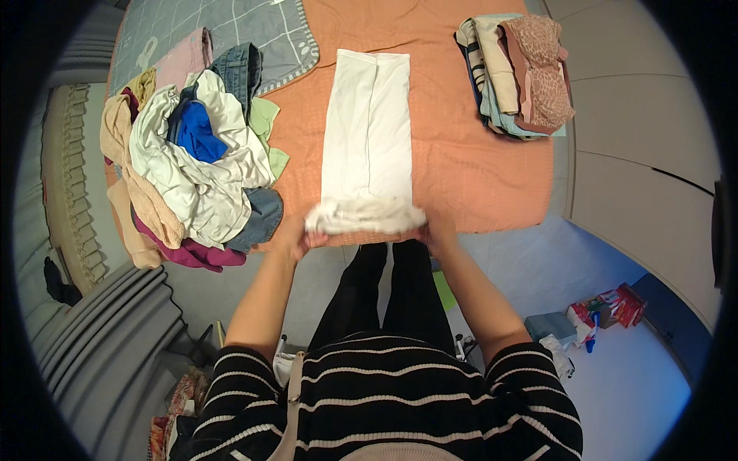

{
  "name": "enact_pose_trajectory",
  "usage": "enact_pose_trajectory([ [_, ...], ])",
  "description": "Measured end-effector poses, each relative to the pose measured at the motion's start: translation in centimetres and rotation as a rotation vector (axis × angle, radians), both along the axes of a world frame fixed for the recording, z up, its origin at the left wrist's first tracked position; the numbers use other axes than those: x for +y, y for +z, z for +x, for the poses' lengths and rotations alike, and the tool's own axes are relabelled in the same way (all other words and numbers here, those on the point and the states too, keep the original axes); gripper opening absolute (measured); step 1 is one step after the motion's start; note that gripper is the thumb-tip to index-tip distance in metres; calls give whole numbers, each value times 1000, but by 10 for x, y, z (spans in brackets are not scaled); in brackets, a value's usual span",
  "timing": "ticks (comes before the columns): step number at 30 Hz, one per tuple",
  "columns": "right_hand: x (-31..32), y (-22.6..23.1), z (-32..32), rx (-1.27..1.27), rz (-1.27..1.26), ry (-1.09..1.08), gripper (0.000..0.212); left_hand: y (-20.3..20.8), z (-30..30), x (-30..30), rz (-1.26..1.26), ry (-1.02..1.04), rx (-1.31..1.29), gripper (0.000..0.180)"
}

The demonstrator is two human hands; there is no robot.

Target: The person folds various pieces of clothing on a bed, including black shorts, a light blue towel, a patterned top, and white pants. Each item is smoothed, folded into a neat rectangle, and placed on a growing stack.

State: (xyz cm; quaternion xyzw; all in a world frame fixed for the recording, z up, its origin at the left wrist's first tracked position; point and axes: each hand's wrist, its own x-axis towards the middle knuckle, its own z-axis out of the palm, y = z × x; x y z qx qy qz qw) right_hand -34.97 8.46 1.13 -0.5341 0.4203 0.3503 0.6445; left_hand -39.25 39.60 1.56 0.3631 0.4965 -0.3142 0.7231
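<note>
A white garment (pixel 367 127) lies lengthwise on the orange bedspread, folded into a long narrow strip. Its near end is lifted and bunched, slightly smeared by motion. At the left of that end my left hand (pixel 306 237) grips the fabric, its fingers closed on the edge. On the opposite corner my right hand (pixel 438 230) is closed too, its fingertips partly hidden by the cloth. The strip's far end lies flat, with a seam or fold running down its middle.
On the left lies a loose heap of clothes (pixel 192 200), with white, blue, denim and pink pieces. A folded stack (pixel 503 100) topped by a leopard-print bra (pixel 542 69) sits at the right. Underneath is the orange bedspread (pixel 477 184); a grey quilt (pixel 277 38) covers the far left. Cabinets (pixel 638 115) stand right.
</note>
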Motion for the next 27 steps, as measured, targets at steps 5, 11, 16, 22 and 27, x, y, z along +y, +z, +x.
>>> enact_pose_trajectory([
  [5, -15, -66, 16, -136, -121, -120, 30, -34, 32, -5, 454, -15, -180, 32],
  [11, 12, -89, 6, -245, -286, 232, 48, -78, 20, -32, 716, -324, -194, 51],
  [16, 18, -99, 10, -238, -136, 211, 50, -56, 38, -40, 560, -371, -196, 55],
  [22, -2, -52, -10, 49, 10, 302, 54, 8, 23, -40, 246, -290, 39, 50],
  [27, -26, -24, -37, 127, 214, 264, 53, 15, -26, -41, 59, -273, -3, 52],
])
